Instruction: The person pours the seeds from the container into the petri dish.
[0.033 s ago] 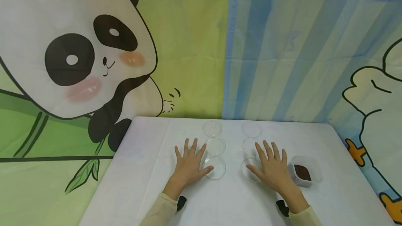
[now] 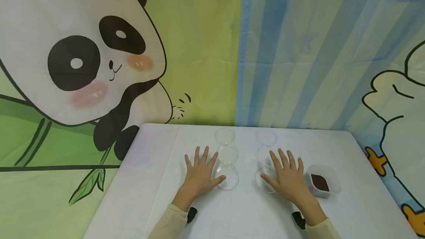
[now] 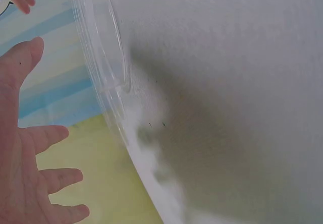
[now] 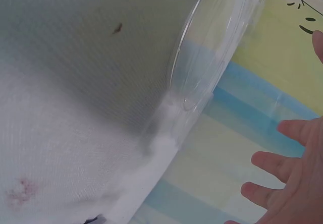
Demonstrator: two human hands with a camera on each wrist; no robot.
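- Petri dishes, clear and shallow: nearest two point(image 2: 227, 176) and point(image 2: 264, 180) sit between my hands on the white table point(image 2: 156, 180).
- Left hand point(image 2: 199, 174) and right hand point(image 2: 288, 178) lie flat, fingers spread, thumbs at the rims.
- They look light, stiff, slick and breakable, so I'd pinch the rim gently.

Six dishes stand in two columns at the centre of the worktop point(image 2: 159, 180): left column point(image 2: 227, 156), right column point(image 2: 265, 158); a tub point(image 2: 323, 185) sits lower right of them.
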